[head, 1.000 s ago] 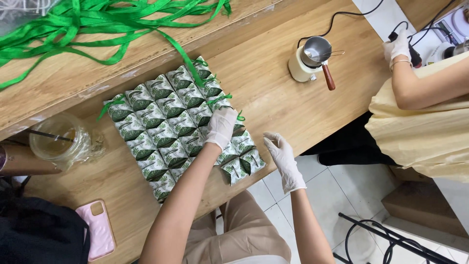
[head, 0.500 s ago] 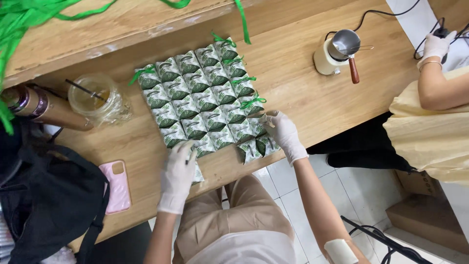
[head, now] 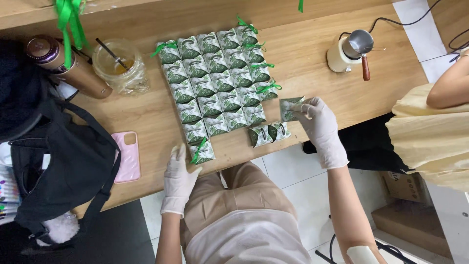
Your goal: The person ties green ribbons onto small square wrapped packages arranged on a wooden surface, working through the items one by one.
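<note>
Several green-and-white patterned packets (head: 217, 83) lie in tidy rows on the wooden table (head: 303, 63), some with green ribbon loops. My right hand (head: 320, 124), in a white glove, holds one loose packet (head: 289, 107) at the right of the block, just off the table surface. My left hand (head: 180, 176), also gloved, rests at the table's near edge, fingers touching the nearest packet with a ribbon (head: 201, 151). Two packets (head: 267, 133) sit at the front edge between my hands.
A pink phone (head: 128, 156) and a black bag (head: 53, 166) lie at the left. A brown flask (head: 68, 66) and a bagged drink cup (head: 119, 63) stand behind them. A cream electric pot (head: 349, 51) stands at the right, near another person's arm (head: 447, 85). Green ribbon (head: 68, 19) hangs at the back.
The view has shifted, moving the packets toward the middle. My right hand has lifted one packet off the block's right edge. My left hand has moved in to the nearest packet.
</note>
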